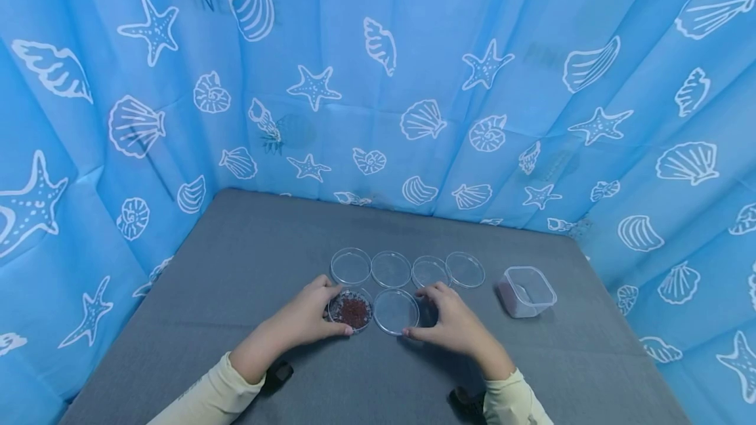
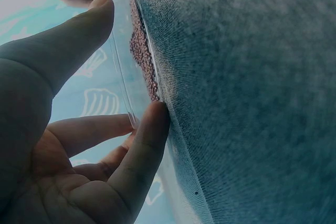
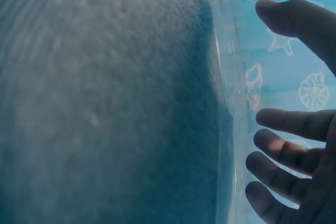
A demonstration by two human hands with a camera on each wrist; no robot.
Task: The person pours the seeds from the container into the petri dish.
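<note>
My left hand (image 1: 304, 317) holds a clear petri dish (image 1: 348, 294) by its rim, thumb on the near side and fingers on the far side. Reddish-brown granules (image 1: 356, 313) lie spread over its bottom. In the left wrist view the granules (image 2: 142, 51) form a thin layer, and the dish stays low at the cloth. A second petri dish (image 1: 396, 312), with nothing visible in it, lies just right of the first. Around its right side is my right hand (image 1: 451, 323). The right wrist view shows that hand (image 3: 310, 153) with thumb and fingers spread, apart from the dish edge.
Several clear round dishes or lids (image 1: 391, 269) lie in a row behind; the two rightmost overlap slightly. To the right stands a translucent square tub (image 1: 525, 310) with reddish contents low inside. Grey cloth (image 1: 266, 235) covers the table, and a blue shell-patterned curtain (image 1: 366, 117) surrounds it.
</note>
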